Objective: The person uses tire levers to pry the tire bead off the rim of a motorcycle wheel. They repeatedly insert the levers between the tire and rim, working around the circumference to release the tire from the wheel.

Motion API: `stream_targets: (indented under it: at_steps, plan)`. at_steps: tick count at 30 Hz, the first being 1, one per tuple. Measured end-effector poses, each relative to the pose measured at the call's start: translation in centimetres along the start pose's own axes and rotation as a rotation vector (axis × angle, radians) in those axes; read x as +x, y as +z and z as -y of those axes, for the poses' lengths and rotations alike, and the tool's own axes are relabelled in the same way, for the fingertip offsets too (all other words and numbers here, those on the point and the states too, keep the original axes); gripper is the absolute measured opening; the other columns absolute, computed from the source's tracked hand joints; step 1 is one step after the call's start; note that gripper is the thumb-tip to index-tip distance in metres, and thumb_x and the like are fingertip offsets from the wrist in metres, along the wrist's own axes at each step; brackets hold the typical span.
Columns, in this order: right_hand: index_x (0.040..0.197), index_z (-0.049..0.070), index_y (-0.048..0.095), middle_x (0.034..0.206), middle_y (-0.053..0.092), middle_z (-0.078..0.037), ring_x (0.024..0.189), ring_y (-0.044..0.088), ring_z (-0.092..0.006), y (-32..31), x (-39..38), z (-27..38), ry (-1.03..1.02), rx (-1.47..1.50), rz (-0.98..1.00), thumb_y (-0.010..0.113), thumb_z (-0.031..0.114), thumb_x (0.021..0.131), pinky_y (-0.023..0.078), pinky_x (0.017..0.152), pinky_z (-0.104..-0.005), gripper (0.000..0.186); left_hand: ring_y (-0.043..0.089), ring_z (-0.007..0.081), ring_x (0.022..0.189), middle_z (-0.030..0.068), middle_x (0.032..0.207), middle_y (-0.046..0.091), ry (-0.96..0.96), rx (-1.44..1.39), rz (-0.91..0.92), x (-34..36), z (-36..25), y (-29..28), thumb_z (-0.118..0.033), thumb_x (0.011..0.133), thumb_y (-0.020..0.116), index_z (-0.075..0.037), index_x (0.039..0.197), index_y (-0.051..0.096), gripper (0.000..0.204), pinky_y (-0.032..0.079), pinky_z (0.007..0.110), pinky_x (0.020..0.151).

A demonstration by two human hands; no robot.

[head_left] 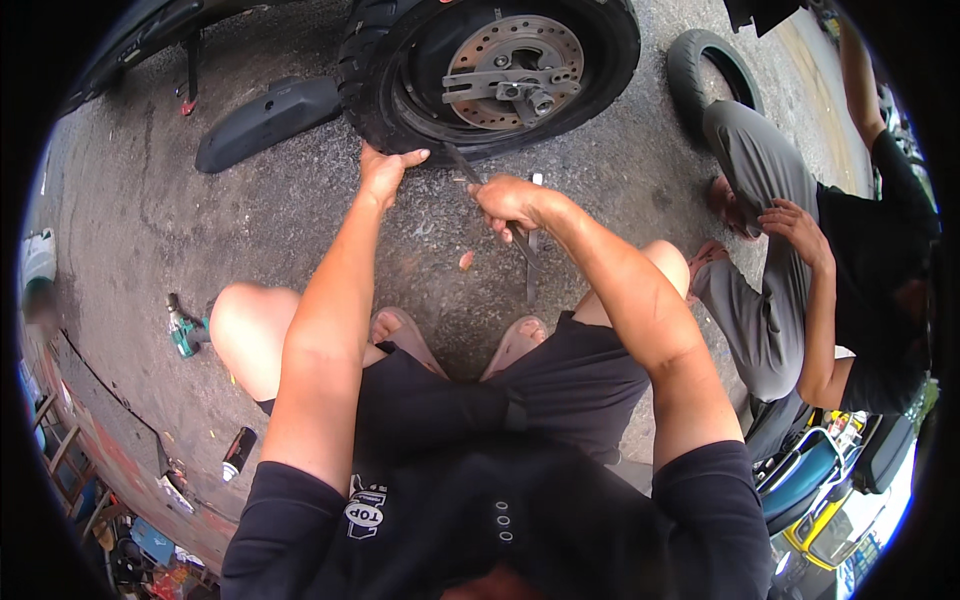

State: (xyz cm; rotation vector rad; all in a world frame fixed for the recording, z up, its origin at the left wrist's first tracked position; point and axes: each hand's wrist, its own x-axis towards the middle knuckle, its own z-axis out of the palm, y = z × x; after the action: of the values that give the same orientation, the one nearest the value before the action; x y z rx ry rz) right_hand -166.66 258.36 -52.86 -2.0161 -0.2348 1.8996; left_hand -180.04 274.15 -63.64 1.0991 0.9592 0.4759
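A motorcycle wheel with a black tire (600,95) lies in front of me at the top of the view, its drilled brake disc (475,60) facing up. At the tire's near left edge, my left hand (384,174) grips the tread side; its thumb points right along the sidewall and its other fingers are partly hidden. My right hand (510,200) is closed around a dark metal tire lever (465,171). The lever's far end meets the tire's near edge, and its other end sticks out below my fist. Another flat bar (531,268) lies on the ground just beyond my right hand.
A dark plastic fender (270,122) rests left of the wheel. A green cordless drill (184,328) and a black spray can (238,453) are on the ground at left. A loose tire (690,75) lies at right, near a seated person in grey trousers (770,250).
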Motion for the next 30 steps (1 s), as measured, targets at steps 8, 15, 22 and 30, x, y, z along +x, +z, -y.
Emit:
stream_targets:
  at_steps: [8, 15, 22, 30]
  plan:
    - [0.092, -0.001, 0.071, 0.075, 0.063, -0.009, 0.060, 0.060, -0.0193, -8.5, -1.2, 5.3, -0.104, -0.922, -0.127, 0.041, 0.046, 0.110, 0.048, 0.054, -0.0346, 0.058, 0.038, 0.0385, 0.149, 0.0231, 0.160, 0.040, -0.329, 0.435, 0.319, 1.6, -8.6, -4.7, -0.033, 0.066, 0.098, 0.000, 0.162, 0.016, 0.131, 0.033, 0.046, 0.122]
    - [0.106, 0.003, 0.076, 0.104, 0.076, -0.017, 0.101, 0.073, -0.0346, -6.2, -2.3, 4.1, -0.359, -1.308, -0.704, 0.050, 0.048, 0.105, 0.058, 0.088, -0.0442, 0.051, 0.038, 0.0407, 0.148, 0.0247, 0.162, 0.037, 0.563, 0.664, 0.178, 7.6, -20.1, -5.0, -0.074, 0.087, 0.068, -0.002, 0.162, 0.028, 0.112, 0.035, 0.051, 0.118]
    - [0.108, 0.003, 0.077, 0.115, 0.074, -0.019, 0.112, 0.070, -0.0354, -8.1, -1.8, 0.6, -0.283, -1.089, -0.612, 0.046, 0.049, 0.107, 0.055, 0.096, -0.0427, 0.056, 0.059, 0.0419, 0.122, 0.0329, 0.126, 0.060, 0.839, 1.285, -0.013, 0.7, -28.8, 9.8, -0.060, 0.077, 0.082, 0.010, 0.123, 0.059, 0.087, 0.049, 0.048, 0.104]
    - [0.115, -0.001, 0.073, 0.122, 0.071, -0.024, 0.119, 0.066, -0.0397, -7.3, -2.0, -2.5, -0.232, -0.874, -0.534, 0.051, 0.043, 0.104, 0.051, 0.104, -0.0455, 0.051, 0.057, 0.0377, 0.116, 0.0209, 0.124, 0.057, 0.897, 1.587, -0.201, 1.2, -25.9, 12.3, -0.042, 0.055, 0.099, 0.007, 0.131, 0.050, 0.103, 0.052, 0.048, 0.098]
